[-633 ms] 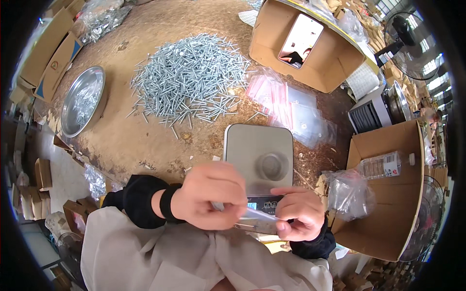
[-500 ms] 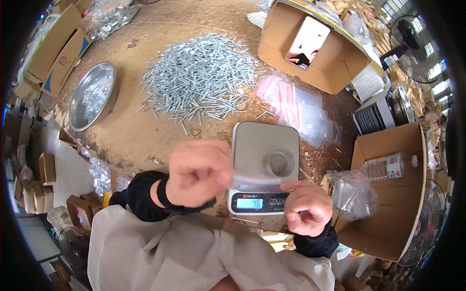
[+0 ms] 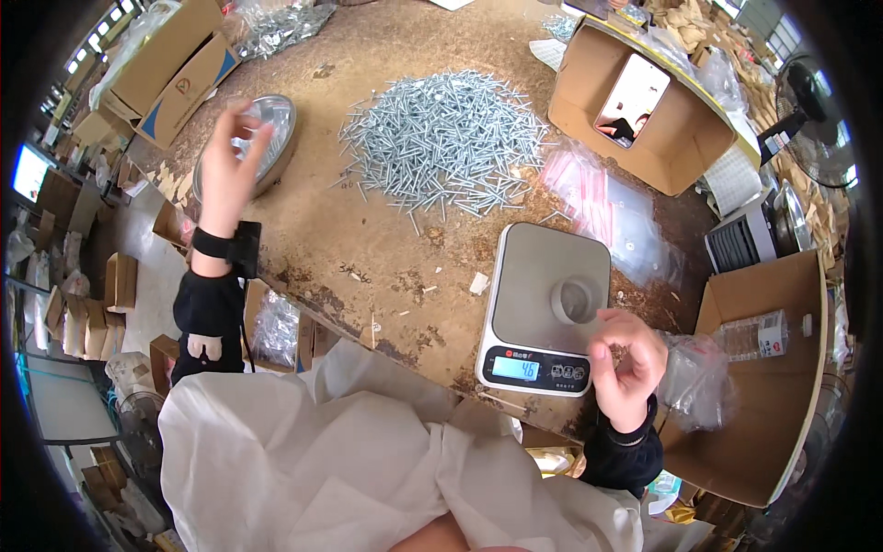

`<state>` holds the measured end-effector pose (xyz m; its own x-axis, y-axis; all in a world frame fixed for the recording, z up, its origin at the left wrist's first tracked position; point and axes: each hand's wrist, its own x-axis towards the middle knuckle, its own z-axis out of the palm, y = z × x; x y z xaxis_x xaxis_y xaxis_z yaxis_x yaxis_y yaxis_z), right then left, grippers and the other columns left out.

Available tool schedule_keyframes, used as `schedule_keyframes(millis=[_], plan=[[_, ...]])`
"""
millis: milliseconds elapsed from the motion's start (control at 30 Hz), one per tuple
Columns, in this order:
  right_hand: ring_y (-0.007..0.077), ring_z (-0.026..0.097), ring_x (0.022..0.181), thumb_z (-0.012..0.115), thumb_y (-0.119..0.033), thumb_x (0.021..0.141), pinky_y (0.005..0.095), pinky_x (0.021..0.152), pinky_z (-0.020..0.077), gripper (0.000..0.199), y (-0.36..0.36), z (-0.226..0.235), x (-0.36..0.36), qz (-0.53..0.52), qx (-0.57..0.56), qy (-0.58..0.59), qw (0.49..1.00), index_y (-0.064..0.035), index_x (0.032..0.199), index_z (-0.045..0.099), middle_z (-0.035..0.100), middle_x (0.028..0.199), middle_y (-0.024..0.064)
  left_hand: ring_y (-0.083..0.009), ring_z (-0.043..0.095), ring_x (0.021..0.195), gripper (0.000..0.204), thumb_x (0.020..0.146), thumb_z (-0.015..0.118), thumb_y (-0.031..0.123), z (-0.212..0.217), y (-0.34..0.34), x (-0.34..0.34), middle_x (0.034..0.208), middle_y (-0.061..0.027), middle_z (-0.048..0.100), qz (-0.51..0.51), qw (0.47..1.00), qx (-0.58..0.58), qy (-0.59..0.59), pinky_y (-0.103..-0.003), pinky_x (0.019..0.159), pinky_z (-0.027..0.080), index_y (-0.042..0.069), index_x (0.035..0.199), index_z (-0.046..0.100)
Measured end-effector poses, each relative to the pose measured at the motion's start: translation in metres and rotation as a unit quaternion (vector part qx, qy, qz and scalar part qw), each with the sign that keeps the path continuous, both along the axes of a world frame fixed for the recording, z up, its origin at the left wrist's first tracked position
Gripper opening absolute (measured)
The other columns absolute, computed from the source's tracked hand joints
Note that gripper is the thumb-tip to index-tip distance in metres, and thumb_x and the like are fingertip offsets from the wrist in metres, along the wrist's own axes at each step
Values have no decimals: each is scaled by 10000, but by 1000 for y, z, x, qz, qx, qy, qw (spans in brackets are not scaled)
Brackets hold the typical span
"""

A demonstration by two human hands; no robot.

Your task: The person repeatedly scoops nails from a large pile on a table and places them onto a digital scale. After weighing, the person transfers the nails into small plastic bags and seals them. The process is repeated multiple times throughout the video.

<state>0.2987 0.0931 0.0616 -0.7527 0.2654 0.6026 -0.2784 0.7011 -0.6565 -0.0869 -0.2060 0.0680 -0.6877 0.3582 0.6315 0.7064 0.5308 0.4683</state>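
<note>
Scale (image 3: 533, 313) wht w/ slvr top.

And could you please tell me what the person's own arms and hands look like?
The left hand and right hand are both gloveless. The left sleeve and right sleeve are black. A black band with a dark boxy piece is worn between left hand and sleeve. A small pale patch, too unclear to identify, shows at the left sleeve.

This is a workshop: heaped fasteners (image 3: 451, 138), a scale (image 3: 538, 267) and bags (image 3: 635, 230) share a worn table (image 3: 308, 216), with boxes (image 3: 189, 87) and a fan (image 3: 804, 94) nearby.
</note>
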Motion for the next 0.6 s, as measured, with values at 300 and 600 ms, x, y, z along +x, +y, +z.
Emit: schedule_keyframes(millis=[300,600], plan=[[407,433,1273,716,-222,843,474,1077,349,619,16,0,-6,-111,99,-152,977,3,1349,441,433,1373,240,-286,614,1031,469,826,734,190,-19,150,88,1165,-112,597,-439,868,-223,-55,-386,866,496,68,1245,562],[423,419,1291,739,-233,815,497,1088,324,706,13,5,-10,-74,119,-181,973,11,1387,405,436,1374,246,-342,421,1273,853,707,799,470,-63,198,70,1389,-146,433,-374,867,-320,72,-473,1030,391,121,1403,450]])
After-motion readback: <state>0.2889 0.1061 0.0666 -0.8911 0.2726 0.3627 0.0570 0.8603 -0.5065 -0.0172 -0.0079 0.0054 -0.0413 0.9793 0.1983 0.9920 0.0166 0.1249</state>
